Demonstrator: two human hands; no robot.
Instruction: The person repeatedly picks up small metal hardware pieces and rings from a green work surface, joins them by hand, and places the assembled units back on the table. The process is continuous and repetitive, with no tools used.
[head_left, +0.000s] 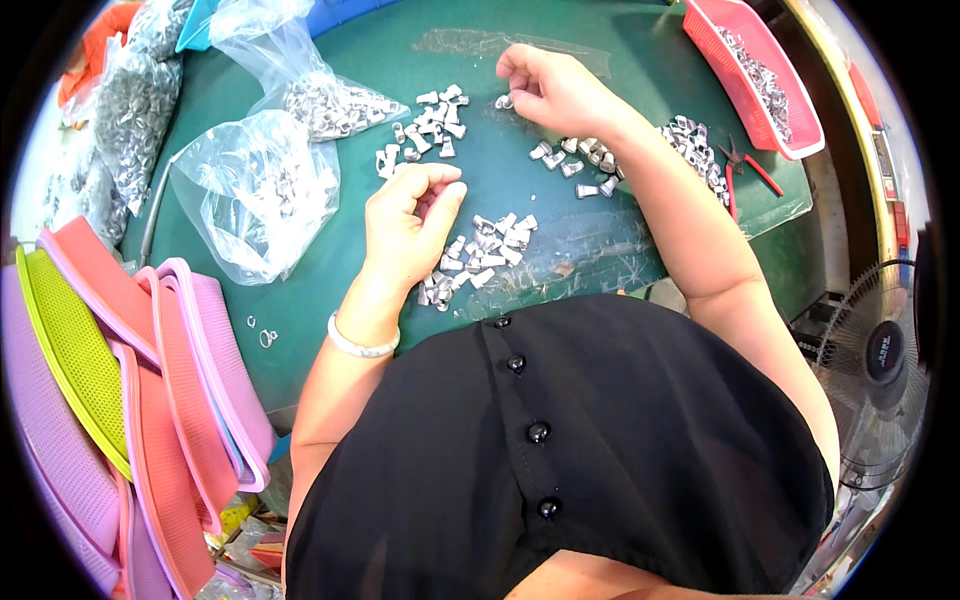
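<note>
My left hand point(412, 222) is over the table with its fingers curled toward the thumb. Whatever lies between those fingertips, if anything, is hidden. It hovers between a pile of small silver metal parts point(490, 245) on its right and a farther cluster of metal parts point(437, 122). My right hand point(553, 88) reaches farther out, its fingers bent in and the thumb beside a small metal piece point(503, 102). I cannot make out whether the fingers grip anything. More flared metal parts point(585, 160) lie below the right wrist, partly covered by the forearm.
Clear plastic bags point(265, 190) of metal parts lie at left on the green table point(600, 245). A pink basket point(803, 140) of parts and red-handled pliers point(738, 170) are at right, beside another pile point(690, 145). Stacked coloured baskets point(195, 370) stand left; a fan point(880, 350) stands right.
</note>
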